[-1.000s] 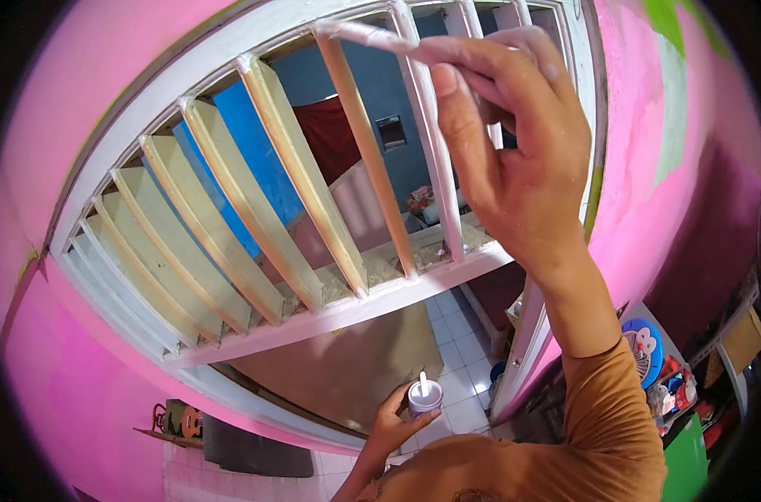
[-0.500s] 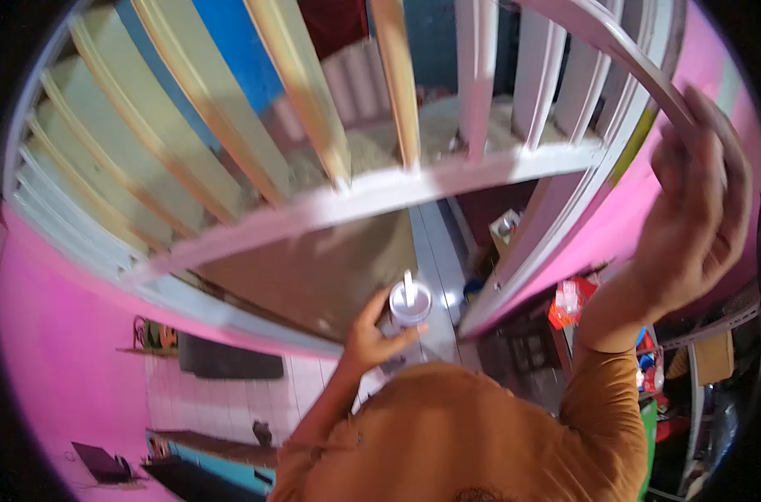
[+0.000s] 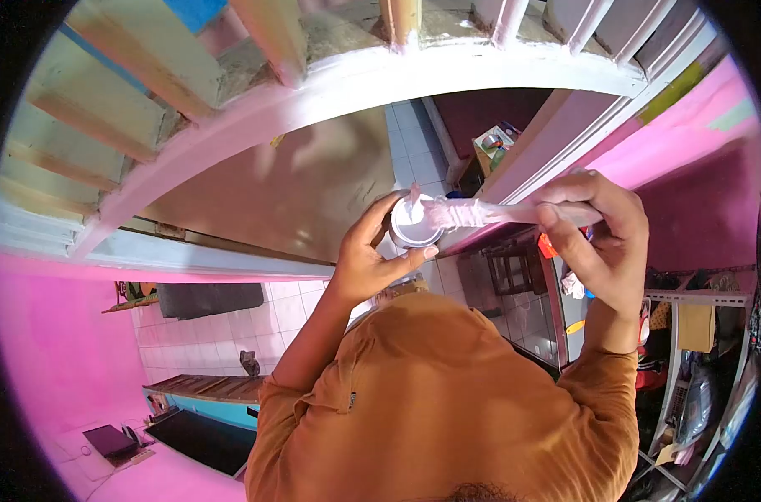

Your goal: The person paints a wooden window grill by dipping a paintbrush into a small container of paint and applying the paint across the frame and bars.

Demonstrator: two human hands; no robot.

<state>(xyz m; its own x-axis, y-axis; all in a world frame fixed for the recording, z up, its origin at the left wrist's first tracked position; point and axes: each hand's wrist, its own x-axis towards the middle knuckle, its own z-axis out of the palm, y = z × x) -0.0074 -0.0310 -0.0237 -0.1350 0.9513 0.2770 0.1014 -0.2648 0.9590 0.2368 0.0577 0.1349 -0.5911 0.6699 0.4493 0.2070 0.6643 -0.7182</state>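
Observation:
My left hand is wrapped round a small cup of white paint in front of my chest. A short white stick stands up inside the cup. From the right, my right hand grips the handle of a paintbrush. The brush lies nearly level, with its whitish bristle end over the cup's rim. Whether the bristles touch the paint is hard to tell. Beyond the cup runs a white frame rail with upright slats above it, some yellowish and some white.
A brown door panel lies below the rail. Pink walls stand at both sides. A metal shelf with bags is at the lower right, and a dark-topped table is at the lower left.
The view has tilted down from the slats. My right hand has come down from the top of the frame, bringing the brush to the cup. My left hand still holds the cup.

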